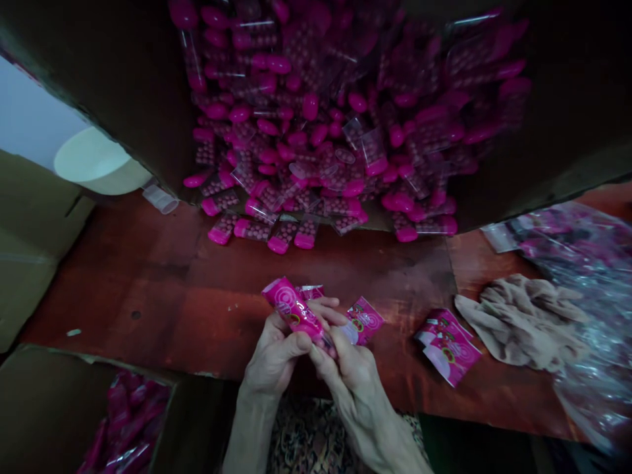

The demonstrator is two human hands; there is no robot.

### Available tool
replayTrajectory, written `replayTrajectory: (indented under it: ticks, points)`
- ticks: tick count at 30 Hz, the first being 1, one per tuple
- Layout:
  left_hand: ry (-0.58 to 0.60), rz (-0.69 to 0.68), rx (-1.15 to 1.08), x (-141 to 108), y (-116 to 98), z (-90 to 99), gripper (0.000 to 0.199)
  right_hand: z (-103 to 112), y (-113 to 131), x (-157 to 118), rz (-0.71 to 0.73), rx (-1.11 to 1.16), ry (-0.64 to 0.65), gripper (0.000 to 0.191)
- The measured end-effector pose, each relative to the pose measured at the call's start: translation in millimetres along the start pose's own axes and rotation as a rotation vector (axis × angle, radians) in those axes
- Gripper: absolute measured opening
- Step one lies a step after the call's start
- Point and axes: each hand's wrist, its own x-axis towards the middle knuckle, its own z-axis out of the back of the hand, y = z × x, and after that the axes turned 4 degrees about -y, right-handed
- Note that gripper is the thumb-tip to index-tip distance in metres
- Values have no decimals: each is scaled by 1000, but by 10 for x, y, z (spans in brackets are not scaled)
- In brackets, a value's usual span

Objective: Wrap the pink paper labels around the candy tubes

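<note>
My left hand (276, 349) and my right hand (348, 372) are shut together on a pink printed foil sleeve (293, 308) above a red-brown table (148, 296). Pink beads in clear plastic (326, 343) show at the sleeve's lower end, between my fingers. Just beyond my hands, a flat pink sleeve (364, 321) lies on the table, and another (311, 291) is partly hidden behind my fingers. A small stack of pink sleeves (448, 347) rests further right.
A large cardboard box (543, 118) ahead holds several clear packs with pink caps (316, 131). To the right lie a beige cloth (523, 322) and a crumpled plastic bag (592, 283). A lower-left carton (49, 408) holds pink packets (128, 418). A white bowl (93, 161) sits beyond.
</note>
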Motion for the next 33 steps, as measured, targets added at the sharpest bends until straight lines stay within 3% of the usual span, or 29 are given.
replayTrajectory:
  ticks: [2, 5, 10, 17, 20, 23, 28, 33]
  points:
    - [10, 20, 13, -21, 15, 10, 28, 74, 46, -17, -49, 21, 45, 23]
    - [-80, -4, -75, -45, 44, -19, 29, 110, 103, -23, -50, 79, 83, 27]
    - [-263, -66, -182, -55, 46, -123, 22, -74, 125, -40, -39, 115, -52, 21]
    - [-205, 74, -127, -118, 24, -282, 21, -230, 103, -119, -120, 60, -130, 23]
    - [-245, 45, -154, -131, 33, -305, 18, -174, 105, -98, -93, 108, -112, 23]
    - [-286, 6, -150, -118, 27, -289, 15, -113, 92, -67, -153, 158, -99, 27]
    - [-348, -38, -104, -109, -21, -249, 29, -110, 104, -79, -259, 235, -42, 32]
    - [-382, 11, -129, -129, -22, -292, 23, -172, 94, -150, -287, 173, -63, 32]
